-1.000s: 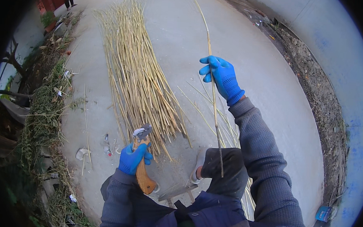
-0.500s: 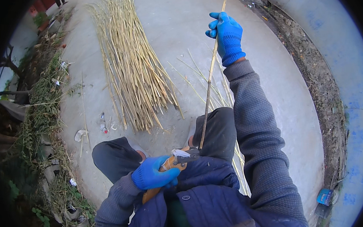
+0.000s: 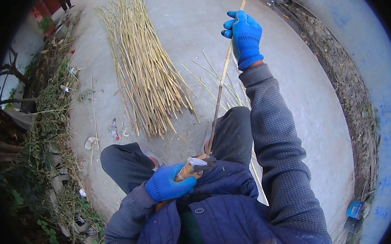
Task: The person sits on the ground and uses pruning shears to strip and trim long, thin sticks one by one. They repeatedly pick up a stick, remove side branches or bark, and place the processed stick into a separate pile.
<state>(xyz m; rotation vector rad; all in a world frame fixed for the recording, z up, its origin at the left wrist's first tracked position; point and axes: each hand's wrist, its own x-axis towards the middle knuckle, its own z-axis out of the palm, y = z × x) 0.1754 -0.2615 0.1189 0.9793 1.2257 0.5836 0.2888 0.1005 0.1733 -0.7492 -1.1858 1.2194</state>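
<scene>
My right hand [image 3: 244, 36], in a blue glove, grips a long thin cane [image 3: 221, 85] high up, arm stretched forward. The cane runs down to my lap, where its lower end meets the blade of a wooden-handled knife [image 3: 188, 170]. My left hand [image 3: 168, 184], also gloved in blue, is closed round that knife handle against my dark blue jacket. I sit with knees apart on the concrete.
A big bundle of pale yellow canes [image 3: 141, 69] lies on the concrete ahead to my left. A few loose canes [image 3: 216, 78] lie near my right knee. Weeds and rubbish [image 3: 48, 113] line the left edge; a dirt strip [image 3: 350, 86] and blue wall run on the right.
My right hand has risen and pushed the cane further forward. My left hand with the knife has come from beside my knee up to my lap, at the cane's lower end.
</scene>
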